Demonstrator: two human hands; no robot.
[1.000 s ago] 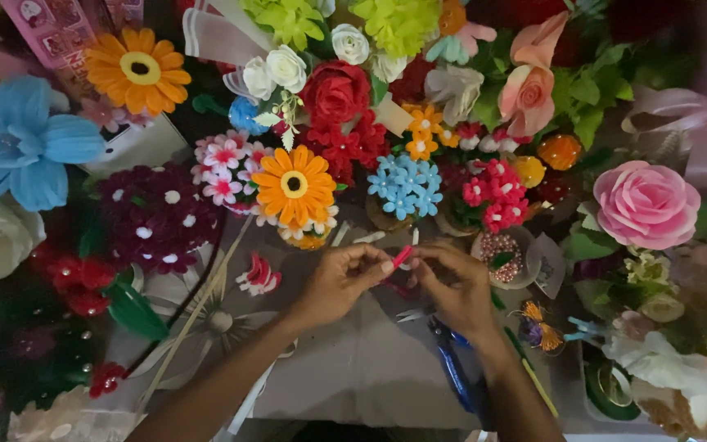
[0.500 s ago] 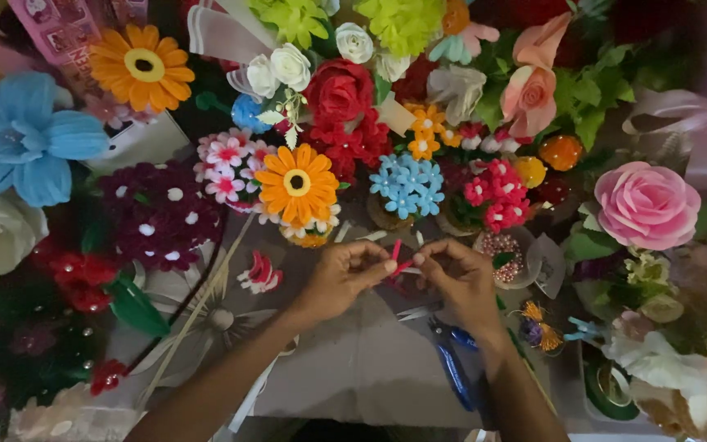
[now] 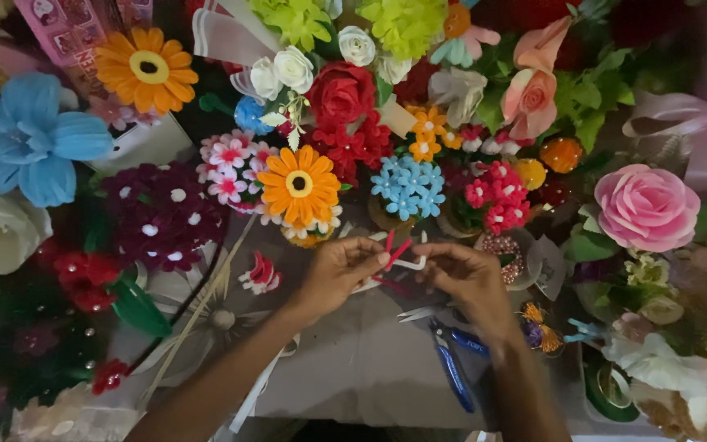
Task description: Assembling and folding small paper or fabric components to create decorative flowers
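Observation:
My left hand (image 3: pixel 339 274) and my right hand (image 3: pixel 464 282) meet over a grey work surface (image 3: pixel 362 368) in the head view. Between the fingertips of both hands sits a thin red strip (image 3: pixel 397 252), bent upward, with a white strip (image 3: pixel 407 263) beside it. Both hands pinch these strips. Blue-handled pliers (image 3: pixel 454 364) lie on the surface just below my right wrist. A small red-and-white flower (image 3: pixel 260 274) lies to the left of my left hand.
Handmade flowers ring the surface: an orange daisy (image 3: pixel 298 185), blue cluster (image 3: pixel 407 187), red rose (image 3: pixel 341 92), pink rose (image 3: pixel 646 206), large blue flower (image 3: pixel 34 137), maroon bunch (image 3: pixel 161 213). Thin pale sticks (image 3: pixel 206 307) lie at left. A small bead dish (image 3: pixel 502 250) sits near my right hand.
The hands have stayed in place while the fingers worked. The red strip now points up and right between the fingertips, more folded than a second ago.

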